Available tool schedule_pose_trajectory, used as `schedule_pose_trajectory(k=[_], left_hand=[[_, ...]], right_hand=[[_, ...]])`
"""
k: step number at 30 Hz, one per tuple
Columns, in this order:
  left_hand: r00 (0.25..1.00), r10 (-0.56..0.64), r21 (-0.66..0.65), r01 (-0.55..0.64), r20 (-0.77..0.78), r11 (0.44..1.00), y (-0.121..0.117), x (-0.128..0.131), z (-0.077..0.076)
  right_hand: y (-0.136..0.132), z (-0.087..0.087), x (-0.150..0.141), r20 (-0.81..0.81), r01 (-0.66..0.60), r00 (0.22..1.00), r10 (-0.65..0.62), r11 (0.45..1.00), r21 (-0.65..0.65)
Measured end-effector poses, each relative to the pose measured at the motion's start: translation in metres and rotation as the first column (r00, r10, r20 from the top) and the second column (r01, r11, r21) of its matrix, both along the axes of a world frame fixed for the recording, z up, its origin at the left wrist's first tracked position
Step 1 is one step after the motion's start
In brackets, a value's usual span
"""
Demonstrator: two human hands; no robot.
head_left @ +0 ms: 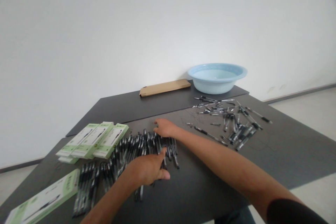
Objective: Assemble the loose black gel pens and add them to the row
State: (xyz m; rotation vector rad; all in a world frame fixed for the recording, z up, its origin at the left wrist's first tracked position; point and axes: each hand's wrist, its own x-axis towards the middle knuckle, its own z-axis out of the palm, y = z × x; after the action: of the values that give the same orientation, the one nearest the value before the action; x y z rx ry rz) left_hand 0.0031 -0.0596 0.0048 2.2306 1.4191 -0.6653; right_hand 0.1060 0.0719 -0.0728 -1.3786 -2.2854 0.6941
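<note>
A broad row of black-and-clear gel pens (pixel 131 150) lies side by side on the dark table, in front of me. My left hand (pixel 148 168) is over the near part of this row, thumb and a finger spread apart, with its other fingers hidden. At the far right end of the row, my right hand (pixel 165 128) rests on or just above the pen tops. Its visible fingertips point left and stand slightly apart; whether they touch a pen I cannot tell.
Green-and-white pen boxes (pixel 94 140) are stacked left, and another pen box (pixel 44 199) lies nearer. Scattered pens and pen parts (pixel 236 122) cover the right side. Behind them stand a light-blue basin (pixel 215 85) and a flat brown cardboard piece (pixel 165 88), near the white wall.
</note>
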Motion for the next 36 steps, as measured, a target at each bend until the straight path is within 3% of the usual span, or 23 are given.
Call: schedule_pose_trajectory(k=[11, 15, 20, 24, 27, 32, 36], left_hand=[[0.997, -0.037, -0.03, 0.035, -0.071, 0.999, 0.002, -0.003, -0.002], [0.995, -0.06, -0.041, 0.056, -0.084, 0.998, 0.002, -0.004, 0.001], [0.996, -0.045, -0.052, 0.041, -0.077, 0.998, 0.005, -0.011, 0.0], [0.998, -0.016, -0.052, 0.013, -0.061, 0.999, 0.007, -0.012, -0.001], [0.998, -0.019, -0.06, 0.015, -0.065, 0.998, 0.009, -0.01, -0.002], [0.998, -0.026, -0.068, 0.022, -0.064, 0.997, 0.011, -0.01, -0.006], [0.998, -0.023, -0.066, 0.019, -0.062, 0.998, 0.013, -0.011, -0.008]], right_hand=[[-0.027, 0.011, 0.042, -0.097, 0.022, 0.995, -0.015, 0.997, 0.075], [-0.025, 0.026, 0.08, -0.091, 0.08, 0.993, -0.069, 0.989, 0.123], [-0.007, 0.038, 0.145, -0.051, 0.265, 0.964, -0.26, 0.944, 0.199], [-0.001, 0.029, 0.187, 0.028, 0.33, 0.938, -0.344, 0.918, 0.219], [-0.001, 0.02, 0.205, 0.132, 0.273, 0.945, -0.3, 0.944, 0.186], [-0.005, 0.012, 0.213, 0.286, 0.154, 0.943, -0.17, 0.985, 0.077], [-0.009, 0.005, 0.206, 0.359, 0.146, 0.922, -0.144, 0.989, 0.021]])
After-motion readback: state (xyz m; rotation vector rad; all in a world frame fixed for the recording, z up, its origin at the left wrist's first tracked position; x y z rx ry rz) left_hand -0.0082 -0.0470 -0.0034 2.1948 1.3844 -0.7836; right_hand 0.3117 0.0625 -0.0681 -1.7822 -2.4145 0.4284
